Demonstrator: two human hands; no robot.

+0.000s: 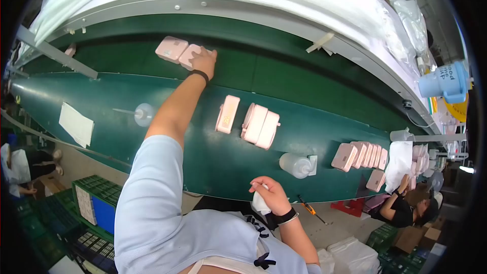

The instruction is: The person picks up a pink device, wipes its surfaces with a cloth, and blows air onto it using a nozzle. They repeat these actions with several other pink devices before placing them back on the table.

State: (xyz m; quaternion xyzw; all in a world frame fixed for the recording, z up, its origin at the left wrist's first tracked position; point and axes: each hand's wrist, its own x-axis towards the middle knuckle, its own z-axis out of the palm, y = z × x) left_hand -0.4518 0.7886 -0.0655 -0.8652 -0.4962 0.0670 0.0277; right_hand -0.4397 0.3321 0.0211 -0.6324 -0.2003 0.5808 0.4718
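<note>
My left hand (205, 63) reaches far across the green table, its fingers bent over a small pink box (188, 54) and gripping it by its right end. Touching that box on the left is a second pink box (171, 48), lying flat. Close to my body, my right hand (274, 196) is closed around a crumpled white cloth (261, 201). Between my hands, one pink box with a gold mark (228, 114) stands on the table, beside a pair of pink boxes (261, 126) pressed together.
A clear bottle (296, 165) stands near the front edge, and another bottle with a long spout (144, 114) is at left. Several pink boxes (358, 155) form a row at right, near a co-worker (401, 208). A white shelf (284, 18) overhangs the dark green strip (274, 71). A white sheet (76, 124) lies at left.
</note>
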